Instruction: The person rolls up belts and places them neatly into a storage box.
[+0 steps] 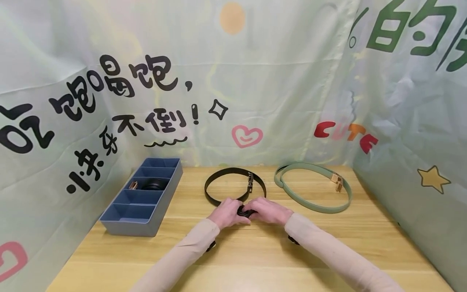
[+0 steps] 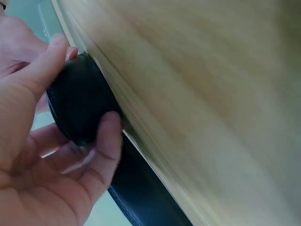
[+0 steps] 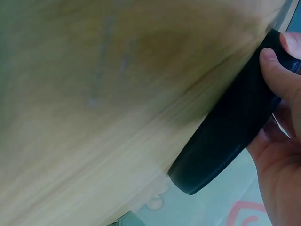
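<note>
A black belt (image 1: 228,170) stands on its edge in a wide loop on the table, its dark metal buckle (image 1: 250,182) at the loop's right. At the near side of the loop, part of the black band is rolled into a small coil (image 1: 245,211) between both hands. My left hand (image 1: 228,213) grips the coil from the left, thumb and fingers bent about the band (image 2: 82,94). From the right, my right hand (image 1: 268,210) holds it, with the thumb on the black band (image 3: 221,127) in the right wrist view. Fingers partly hide the coil.
To the left stands a blue-grey divided tray (image 1: 129,229); its middle compartment holds a coiled black belt (image 1: 155,184) with a gold-coloured buckle (image 1: 133,185). A green belt (image 1: 322,209) with a gold-coloured buckle lies looped at the right. Printed cloth (image 1: 277,101) hangs behind the table.
</note>
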